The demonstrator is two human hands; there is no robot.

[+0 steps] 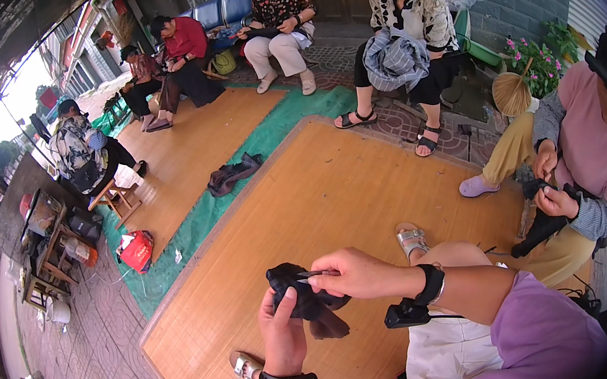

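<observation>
The dark cloth (pixel 308 305) sits pinched in the left hand (pixel 283 334), thumb across its near face, bunched above the fingertips and drooping to their right, over the tan mat (pixel 350 191); the right hand (pixel 361 274) grips a slim dark tool (pixel 322 272), its tip at the cloth.

Cloth (pixel 306 306) lay in the left fingers (pixel 285 308), a tool (pixel 316 273) in the right fingers (pixel 331 282), above the near mat (pixel 341 184). Beyond, a sheet (pixel 311 104) separated it from the far mat (pixel 193 139); on the sheet lay a garment (pixel 234 175), with a bag (pixel 136 252) to its left.
</observation>
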